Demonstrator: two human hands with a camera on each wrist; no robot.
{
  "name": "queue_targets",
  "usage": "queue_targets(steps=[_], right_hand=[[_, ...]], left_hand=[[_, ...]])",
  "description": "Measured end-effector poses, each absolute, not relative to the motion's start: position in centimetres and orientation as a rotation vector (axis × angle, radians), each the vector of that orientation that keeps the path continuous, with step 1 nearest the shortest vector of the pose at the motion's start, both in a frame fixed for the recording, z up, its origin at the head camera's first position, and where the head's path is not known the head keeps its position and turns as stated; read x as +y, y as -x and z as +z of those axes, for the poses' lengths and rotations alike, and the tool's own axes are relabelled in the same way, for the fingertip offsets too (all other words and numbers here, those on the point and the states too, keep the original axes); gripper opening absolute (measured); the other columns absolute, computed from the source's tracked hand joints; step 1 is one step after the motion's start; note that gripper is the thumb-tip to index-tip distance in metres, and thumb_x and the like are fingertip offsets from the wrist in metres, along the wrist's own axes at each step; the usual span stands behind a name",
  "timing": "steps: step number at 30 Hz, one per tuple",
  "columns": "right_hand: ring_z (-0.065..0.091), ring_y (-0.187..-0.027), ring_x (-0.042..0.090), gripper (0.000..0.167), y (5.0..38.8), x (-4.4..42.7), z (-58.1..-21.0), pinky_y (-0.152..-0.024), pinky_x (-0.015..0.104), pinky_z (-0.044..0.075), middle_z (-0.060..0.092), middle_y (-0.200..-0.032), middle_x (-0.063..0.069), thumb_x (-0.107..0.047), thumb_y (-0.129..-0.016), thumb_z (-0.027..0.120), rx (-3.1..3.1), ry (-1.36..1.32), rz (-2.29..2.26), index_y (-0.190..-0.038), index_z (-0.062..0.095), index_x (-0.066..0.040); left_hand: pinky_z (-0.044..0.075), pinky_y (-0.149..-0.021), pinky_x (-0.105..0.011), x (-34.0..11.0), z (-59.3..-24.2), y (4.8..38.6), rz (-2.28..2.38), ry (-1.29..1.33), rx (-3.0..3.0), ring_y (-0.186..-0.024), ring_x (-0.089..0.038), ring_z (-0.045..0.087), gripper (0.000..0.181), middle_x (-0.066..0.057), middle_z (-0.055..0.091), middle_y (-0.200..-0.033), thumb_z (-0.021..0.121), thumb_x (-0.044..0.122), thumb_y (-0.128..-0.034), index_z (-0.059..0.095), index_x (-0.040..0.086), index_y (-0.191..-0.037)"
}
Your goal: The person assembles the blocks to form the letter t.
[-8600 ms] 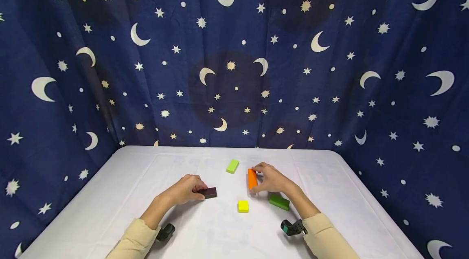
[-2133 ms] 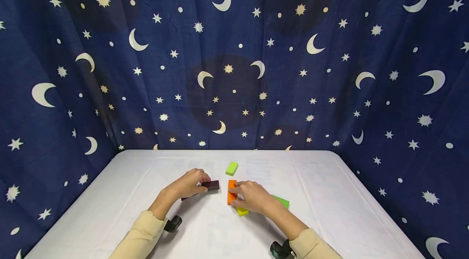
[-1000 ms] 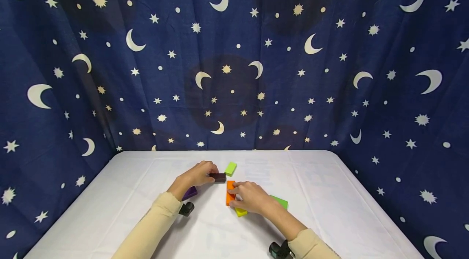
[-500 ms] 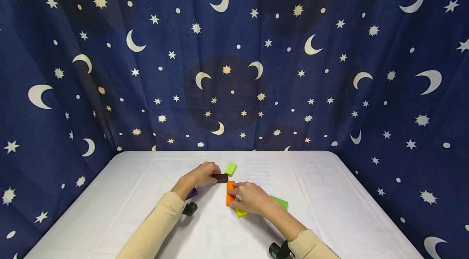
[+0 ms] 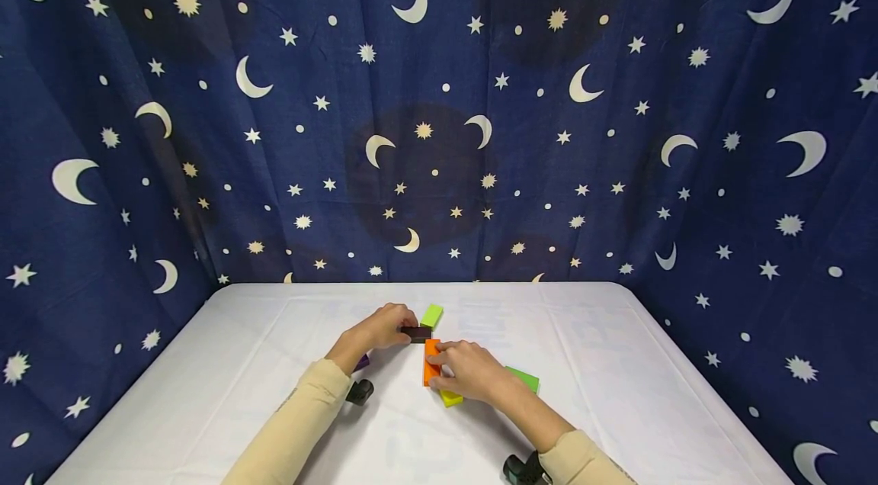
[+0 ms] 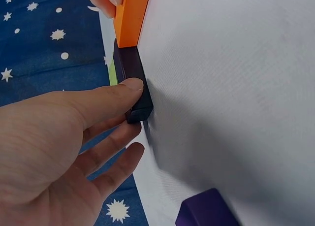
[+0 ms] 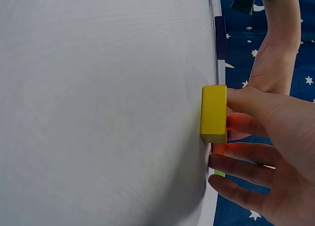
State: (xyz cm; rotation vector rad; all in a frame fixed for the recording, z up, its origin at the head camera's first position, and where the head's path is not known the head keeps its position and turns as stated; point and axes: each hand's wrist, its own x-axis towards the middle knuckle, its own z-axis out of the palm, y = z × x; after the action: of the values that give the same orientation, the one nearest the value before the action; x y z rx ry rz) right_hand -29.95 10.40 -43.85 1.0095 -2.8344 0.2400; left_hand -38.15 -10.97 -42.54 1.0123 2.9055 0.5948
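Dark block (image 6: pixel 129 63): oblong, plain, straight-edged.

Six blocks are counted: one dark block (image 5: pixel 417 335), one orange block (image 5: pixel 431 370), one yellow block (image 5: pixel 450 398), one lime block (image 5: pixel 432 316), one green block (image 5: pixel 524 378) and one purple block (image 5: pixel 362 363). Two hands are shown, one left hand (image 5: pixel 382 326) and one right hand (image 5: pixel 473 367), with two sleeves (image 5: pixel 291 420) and two wrist cameras (image 5: pixel 360 393). One counter (image 5: pixel 583 332) is included.

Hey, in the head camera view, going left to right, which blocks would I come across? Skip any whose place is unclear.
Purple block, dark block, orange block, yellow block, green block.
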Motion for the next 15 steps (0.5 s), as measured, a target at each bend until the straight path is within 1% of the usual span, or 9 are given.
queue_targets(steps=[9, 15], right_hand=[[0.067, -0.112, 0.027, 0.041, 29.91, 10.37, -43.86, -0.089, 0.039, 0.056, 0.067, -0.129, 0.01, -0.041, -0.088, 0.071, -2.817, -1.016, 0.248, -0.122, 0.071, -0.018], [0.067, -0.111, 0.027, 0.04, 29.87, 10.4, -43.94, -0.087, 0.038, 0.056, 0.067, -0.128, 0.009, -0.041, -0.088, 0.071, -2.809, -1.016, 0.245, -0.121, 0.072, -0.018]], left_hand=[[0.052, -0.083, -0.042, -10.73, -42.78, 38.13, 0.594, -1.029, 2.922, -0.088, -0.026, 0.065, 0.022, -0.012, 0.072, -0.096, 0.078, 0.0, -0.0776, 0.073, 0.001, -0.099], [0.052, -0.082, -0.042, -10.65, -42.8, 38.15, 0.59, -1.049, 2.916, -0.086, -0.025, 0.065, 0.021, -0.011, 0.072, -0.094, 0.077, 0.0, -0.0784, 0.074, 0.002, -0.1]])
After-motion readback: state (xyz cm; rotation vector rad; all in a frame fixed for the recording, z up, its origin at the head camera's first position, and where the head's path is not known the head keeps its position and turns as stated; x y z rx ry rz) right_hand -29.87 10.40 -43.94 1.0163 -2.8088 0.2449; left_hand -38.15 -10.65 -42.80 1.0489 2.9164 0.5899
